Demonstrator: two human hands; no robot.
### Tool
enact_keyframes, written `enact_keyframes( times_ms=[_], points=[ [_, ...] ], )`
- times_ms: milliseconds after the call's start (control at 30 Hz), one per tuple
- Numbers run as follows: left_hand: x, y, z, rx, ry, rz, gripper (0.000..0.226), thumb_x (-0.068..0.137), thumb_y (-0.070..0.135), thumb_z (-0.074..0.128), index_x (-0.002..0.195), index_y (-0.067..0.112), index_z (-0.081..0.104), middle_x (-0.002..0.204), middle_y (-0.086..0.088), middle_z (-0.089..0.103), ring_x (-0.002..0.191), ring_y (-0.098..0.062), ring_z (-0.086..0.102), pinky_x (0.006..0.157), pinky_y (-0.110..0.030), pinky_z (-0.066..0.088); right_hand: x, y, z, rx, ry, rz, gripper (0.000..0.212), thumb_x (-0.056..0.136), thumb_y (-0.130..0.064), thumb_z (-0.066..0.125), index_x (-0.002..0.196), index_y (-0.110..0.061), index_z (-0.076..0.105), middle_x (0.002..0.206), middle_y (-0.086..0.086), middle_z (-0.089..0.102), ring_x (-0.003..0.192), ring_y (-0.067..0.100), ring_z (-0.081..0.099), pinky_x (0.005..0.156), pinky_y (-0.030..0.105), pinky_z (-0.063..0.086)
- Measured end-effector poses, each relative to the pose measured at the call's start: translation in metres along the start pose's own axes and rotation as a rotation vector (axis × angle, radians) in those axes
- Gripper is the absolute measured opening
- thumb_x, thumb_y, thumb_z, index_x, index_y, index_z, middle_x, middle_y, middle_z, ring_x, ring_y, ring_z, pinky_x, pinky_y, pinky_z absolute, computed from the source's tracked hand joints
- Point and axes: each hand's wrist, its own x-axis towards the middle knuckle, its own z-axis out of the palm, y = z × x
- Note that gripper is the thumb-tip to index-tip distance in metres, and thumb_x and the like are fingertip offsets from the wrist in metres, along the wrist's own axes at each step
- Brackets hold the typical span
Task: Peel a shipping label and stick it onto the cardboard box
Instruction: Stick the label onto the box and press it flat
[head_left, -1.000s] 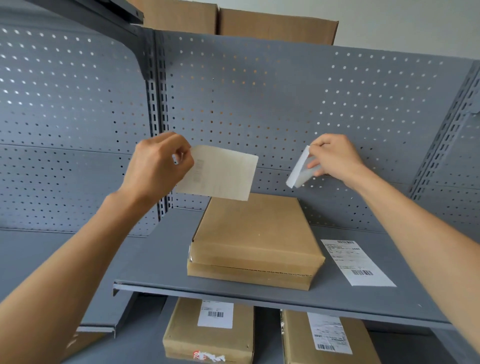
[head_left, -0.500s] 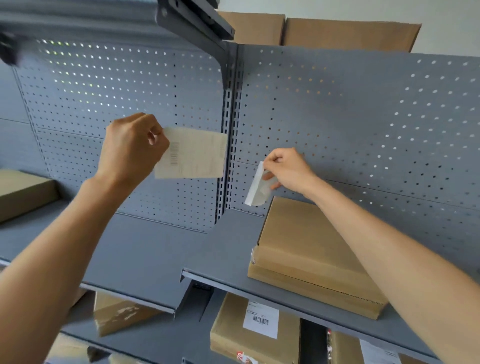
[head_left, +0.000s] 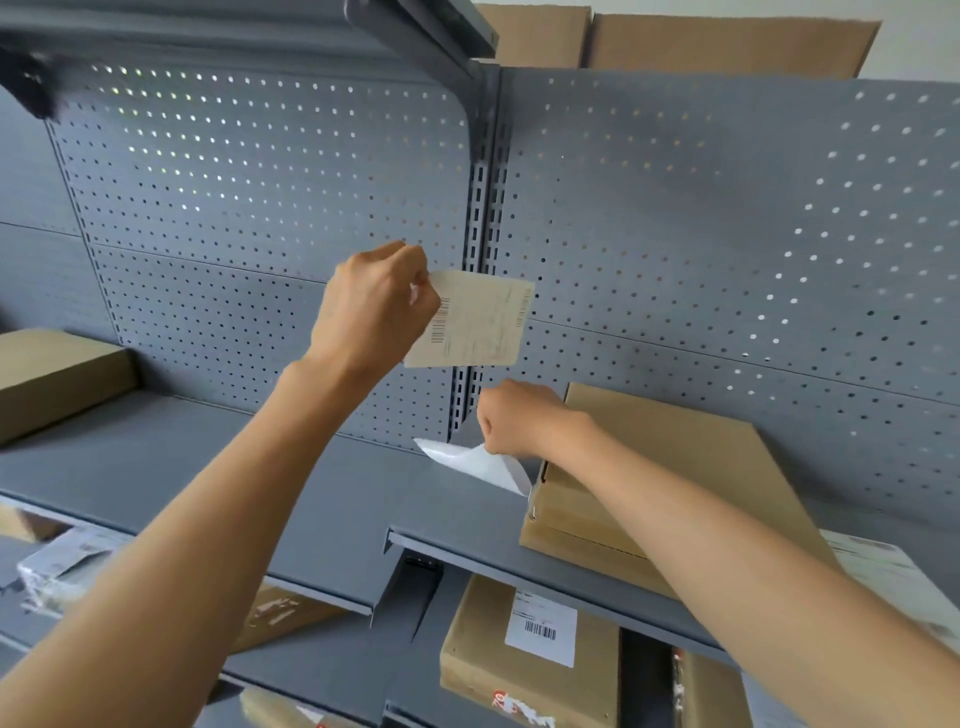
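Note:
My left hand pinches the peeled shipping label by its left edge and holds it up in front of the perforated back panel, its print showing faintly through. My right hand is lower, gripping the white backing sheet, which curls down onto the grey shelf just left of the flat cardboard box. The box lies on the shelf under my right forearm, and its top bears no label.
A second label sheet lies on the shelf right of the box. Labelled boxes sit on the shelf below. Another brown box rests at far left. Grey upright post divides the pegboard panels; large cartons stand above.
My view has swung left and down. My right hand dropped with the backing sheet from chest height to the shelf beside the box. The left hand stays raised with the label.

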Motion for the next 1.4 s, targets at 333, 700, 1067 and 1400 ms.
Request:
enact_keyframes(
  times_ms=[333, 700, 1067, 1400],
  points=[
    [0.002, 0.012, 0.010, 0.000, 0.001, 0.012, 0.012, 0.084, 0.002, 0.059, 0.073, 0.002, 0.063, 0.070, -0.010, 0.065, 0.055, -0.033, 0.059, 0.048, -0.044, 0.053, -0.012, 0.003, 0.004, -0.062, -0.148, 0.016, 0.040, 0.080, -0.016, 0.084, 0.062, -0.013, 0.048, 0.072, 0.004, 0.063, 0.067, 0.025, 0.060, 0.070, 0.037, 0.048],
    [0.002, 0.025, 0.022, -0.012, -0.013, -0.011, 0.012, 0.083, 0.000, 0.059, 0.071, 0.002, 0.060, 0.070, -0.011, 0.064, 0.056, -0.035, 0.057, 0.050, -0.047, 0.053, -0.051, 0.043, -0.037, 0.570, 0.120, 0.143, 0.019, 0.094, -0.024, 0.065, 0.084, -0.012, 0.077, 0.083, 0.003, 0.078, 0.076, 0.018, 0.073, 0.072, 0.032, 0.056],
    [-0.002, 0.091, 0.040, 0.064, 0.057, 0.434, 0.014, 0.084, -0.001, 0.061, 0.071, 0.004, 0.056, 0.069, -0.010, 0.060, 0.053, -0.027, 0.051, 0.032, -0.031, 0.039, -0.071, 0.073, -0.087, 1.557, 0.389, 0.420, 0.057, 0.093, -0.052, 0.065, 0.105, 0.003, 0.068, 0.089, 0.021, 0.079, 0.077, 0.029, 0.079, 0.055, 0.029, 0.058],
    [-0.036, 0.141, 0.078, -0.298, -0.035, 0.286, 0.026, 0.093, 0.040, 0.067, 0.101, 0.018, 0.078, 0.101, 0.010, 0.076, 0.093, -0.014, 0.069, 0.057, -0.035, 0.058, -0.134, 0.118, -0.100, 1.234, 0.668, 0.403, 0.017, 0.097, -0.017, 0.061, 0.091, -0.013, 0.077, 0.084, -0.002, 0.081, 0.073, 0.016, 0.077, 0.061, 0.033, 0.059]
  ],
)
